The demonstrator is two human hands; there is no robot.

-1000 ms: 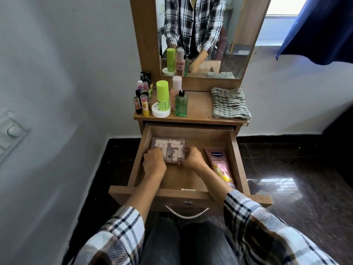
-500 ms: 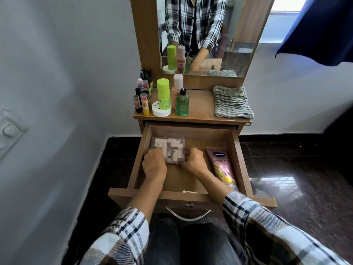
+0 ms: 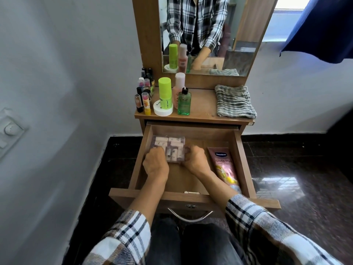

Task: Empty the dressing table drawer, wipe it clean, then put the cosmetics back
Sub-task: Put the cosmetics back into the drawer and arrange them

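The drawer [image 3: 242, 161] is pulled out and two things lie inside it. At the back left sits a clear box [image 3: 169, 148] full of small pale tubes. The left hand [image 3: 155, 165] grips the box's left side with bent fingers, and the right hand [image 3: 194, 159] grips its right side the same way. A pink Vaseline tube [image 3: 225, 167] lies flat along the right wall of the drawer, just beside the right wrist. The rest of the drawer floor is bare wood. Above the drawer is the worktop [image 3: 202, 104]. On its left side stand a green-capped bottle [image 3: 165, 94], a pink bottle [image 3: 179, 87], a green pump bottle [image 3: 184, 103] and a flat white jar [image 3: 162, 110], all close together. Left of them is a bunch of small lipsticks and little bottles [image 3: 144, 92]. A folded striped cloth [image 3: 234, 101] lies on the right side of the worktop, well apart from the bottles. A mirror [image 3: 238, 35] stands behind and shows the checked shirt. The walls are pale, the floor [image 3: 286, 169] is dark and shiny, and a blue curtain [image 3: 321, 29] hangs at the top right.
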